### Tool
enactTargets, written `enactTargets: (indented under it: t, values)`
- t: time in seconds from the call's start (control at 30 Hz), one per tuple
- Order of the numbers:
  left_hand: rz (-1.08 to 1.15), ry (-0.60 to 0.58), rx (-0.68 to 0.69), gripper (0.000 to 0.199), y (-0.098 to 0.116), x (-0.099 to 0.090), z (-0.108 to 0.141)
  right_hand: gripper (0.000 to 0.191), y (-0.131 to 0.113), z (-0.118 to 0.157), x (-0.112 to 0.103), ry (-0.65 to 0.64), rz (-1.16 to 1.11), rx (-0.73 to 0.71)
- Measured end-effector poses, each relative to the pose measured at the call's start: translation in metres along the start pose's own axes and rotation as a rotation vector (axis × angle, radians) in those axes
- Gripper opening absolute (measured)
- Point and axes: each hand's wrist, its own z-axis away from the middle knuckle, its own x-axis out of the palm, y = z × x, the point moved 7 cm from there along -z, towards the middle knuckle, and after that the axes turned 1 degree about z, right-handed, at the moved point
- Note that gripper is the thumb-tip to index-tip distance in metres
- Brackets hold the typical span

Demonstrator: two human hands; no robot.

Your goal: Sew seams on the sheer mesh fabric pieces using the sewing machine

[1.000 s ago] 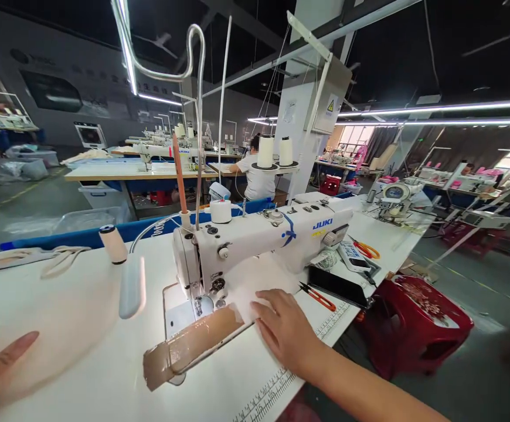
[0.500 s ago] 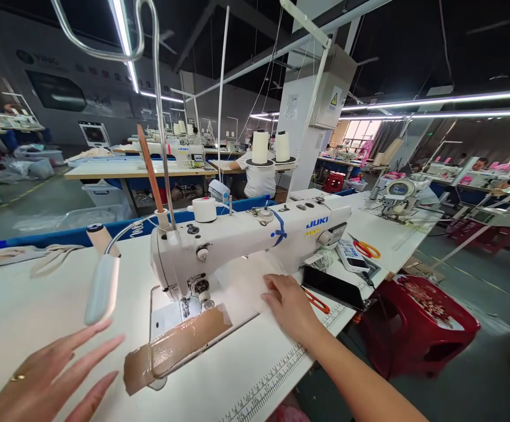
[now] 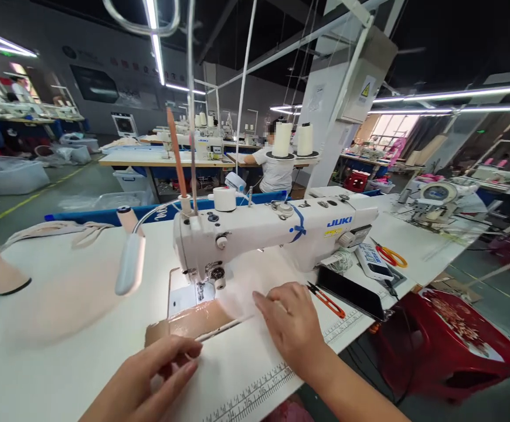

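A white JUKI sewing machine [image 3: 259, 228] stands on the white table, its needle area lit by a lamp. Sheer white material [image 3: 241, 287] lies under the machine arm. My right hand [image 3: 296, 328] is at its near edge, with thumb and fingers pinched on it. Brown tape [image 3: 202, 317] covers part of the machine bed in front of the needle. My left hand [image 3: 153, 375] is beside the tape's near end, fingers curled toward the thumb. A small pale bit shows between those fingertips, too small to name.
Right of my right hand lie orange thread snips [image 3: 327, 302], a black phone [image 3: 349, 292], a white handheld device [image 3: 373, 262] and orange-handled scissors [image 3: 391, 256]. A peach thread cone [image 3: 0, 271] lies at left. A red stool [image 3: 448, 346] stands at right. A person [image 3: 276, 167] sits beyond.
My left hand has moved right to the tape and its spread fingers have curled in. My right hand has drawn nearer to the needle area, fingers bent more. The view has swung left.
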Motion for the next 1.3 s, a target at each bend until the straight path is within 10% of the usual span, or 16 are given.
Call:
enactTargets:
  t: [0.27,0.47,0.8,1.03,1.17,1.3]
  values:
    - [0.542,-0.001,-0.356,0.043,0.010,0.013,-0.013,0.017,-0.095,0.016,0.031,-0.240,-0.549,-0.330]
    - [0.550,-0.018,-0.356,0.031,-0.001,0.006,-0.009,0.029,-0.056,0.015,0.063,-0.536,-0.532,0.036]
    - [0.133,0.022,-0.376,0.021,-0.004,-0.025,-0.029,0.027,-0.071,0.025,0.072,-0.486,-0.396,-0.091]
    - [0.203,-0.057,-0.324,0.011,-0.013,-0.012,-0.043,0.031,-0.063,0.031,0.064,-0.511,-0.454,-0.204]
    - [0.329,-0.087,-0.280,0.018,-0.007,-0.005,-0.044,0.047,-0.042,0.004,0.068,-0.505,-0.505,-0.010]
    - [0.422,-0.091,-0.250,0.019,-0.004,-0.007,-0.043,0.009,-0.030,-0.012,0.106,-0.779,-0.737,0.333]
